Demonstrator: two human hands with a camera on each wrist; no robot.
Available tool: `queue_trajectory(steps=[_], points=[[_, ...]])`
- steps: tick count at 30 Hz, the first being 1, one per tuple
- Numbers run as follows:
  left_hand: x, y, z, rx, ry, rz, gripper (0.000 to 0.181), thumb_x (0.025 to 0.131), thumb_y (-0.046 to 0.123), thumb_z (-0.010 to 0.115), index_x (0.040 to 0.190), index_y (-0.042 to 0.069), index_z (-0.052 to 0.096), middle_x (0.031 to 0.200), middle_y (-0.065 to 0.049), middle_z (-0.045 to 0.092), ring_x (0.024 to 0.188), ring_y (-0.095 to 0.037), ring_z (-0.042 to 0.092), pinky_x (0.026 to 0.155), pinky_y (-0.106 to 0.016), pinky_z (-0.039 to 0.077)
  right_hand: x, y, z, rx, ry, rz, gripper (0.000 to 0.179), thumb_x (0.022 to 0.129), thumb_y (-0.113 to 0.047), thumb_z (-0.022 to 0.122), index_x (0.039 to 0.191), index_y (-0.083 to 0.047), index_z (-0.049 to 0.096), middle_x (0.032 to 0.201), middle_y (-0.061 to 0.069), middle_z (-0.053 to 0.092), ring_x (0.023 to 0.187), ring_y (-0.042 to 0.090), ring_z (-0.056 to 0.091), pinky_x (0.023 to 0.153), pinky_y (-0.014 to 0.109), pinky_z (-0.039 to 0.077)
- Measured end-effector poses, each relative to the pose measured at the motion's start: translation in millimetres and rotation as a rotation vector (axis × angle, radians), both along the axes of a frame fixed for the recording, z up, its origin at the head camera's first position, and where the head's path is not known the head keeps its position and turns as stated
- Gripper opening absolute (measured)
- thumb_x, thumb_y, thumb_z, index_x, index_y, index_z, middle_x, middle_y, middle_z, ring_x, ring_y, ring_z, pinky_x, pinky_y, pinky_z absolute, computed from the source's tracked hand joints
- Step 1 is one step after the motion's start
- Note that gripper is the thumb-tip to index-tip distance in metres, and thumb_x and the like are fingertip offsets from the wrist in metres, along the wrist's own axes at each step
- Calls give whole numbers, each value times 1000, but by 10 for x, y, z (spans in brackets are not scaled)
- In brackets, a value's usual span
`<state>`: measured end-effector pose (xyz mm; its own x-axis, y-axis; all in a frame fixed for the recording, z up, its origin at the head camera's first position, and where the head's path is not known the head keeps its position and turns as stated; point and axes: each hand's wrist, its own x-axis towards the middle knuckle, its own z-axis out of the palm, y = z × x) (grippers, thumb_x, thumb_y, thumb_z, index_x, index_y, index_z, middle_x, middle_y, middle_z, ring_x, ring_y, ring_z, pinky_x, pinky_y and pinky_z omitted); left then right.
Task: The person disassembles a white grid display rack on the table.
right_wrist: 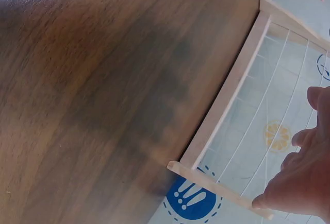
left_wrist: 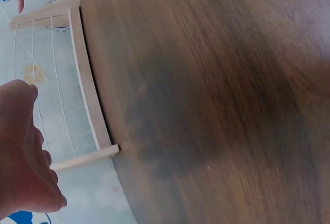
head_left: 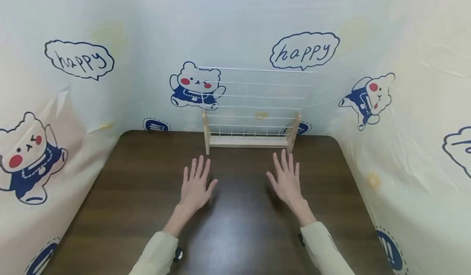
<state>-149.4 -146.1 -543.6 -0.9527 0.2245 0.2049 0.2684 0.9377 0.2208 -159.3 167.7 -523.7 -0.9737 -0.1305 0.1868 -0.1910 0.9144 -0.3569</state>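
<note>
Near the far edge of the table stands a rack (head_left: 248,141) with a pale wooden base, two wooden side pieces and several thin white horizontal rods. My left hand (head_left: 195,189) is spread flat-fingered above the table, just in front of the rack's left side. To the right, my right hand (head_left: 288,181) hovers likewise, its fingertips close to the rack's right side piece (head_left: 293,132). Neither hand holds anything. Both wrist views show the wooden frame beyond the hand, with a left-hand thumb side (left_wrist: 23,152) and right-hand fingers (right_wrist: 301,154) in sight.
A dark brown wooden table (head_left: 235,226) spreads below both hands. Behind it and along both sides hangs a pale cloth (head_left: 243,17) printed with cartoon bears and "happy" bubbles. The rack stands close to the back cloth.
</note>
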Motion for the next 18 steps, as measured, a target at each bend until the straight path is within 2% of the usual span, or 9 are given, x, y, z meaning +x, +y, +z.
queue_trajectory(steps=[6, 12, 18], points=[[90, -120, -17, 17, -17, 31, 73, 98, 45, 49, 154, 9, 19, 160, -13, 4, 146, -32, -2, 116, -59, 8, 33, -51, -18, 3, 35, 18, 69, 97, -37, 56, 153, -9, 26, 160, 17, 6, 145, 37, -4, 113, 66, 5], [88, -52, -2, 41, -28, -4, 73, 99, 44, 49, 155, 9, 17, 160, -13, 2, 146, -32, -3, 115, -60, 6, 60, -20, -20, 30, 3, -8, 70, 98, -39, 54, 154, -13, 22, 161, 13, -1, 145, 29, -14, 114, 61, -2], [75, 31, 24, 35, -28, 5, 71, 99, 45, 46, 154, 9, 19, 160, -11, 0, 146, -31, -5, 116, -58, 4, 86, 5, -29, 32, 2, 1, 69, 98, -39, 54, 153, -11, 24, 160, 13, -3, 145, 31, -13, 114, 63, 1]])
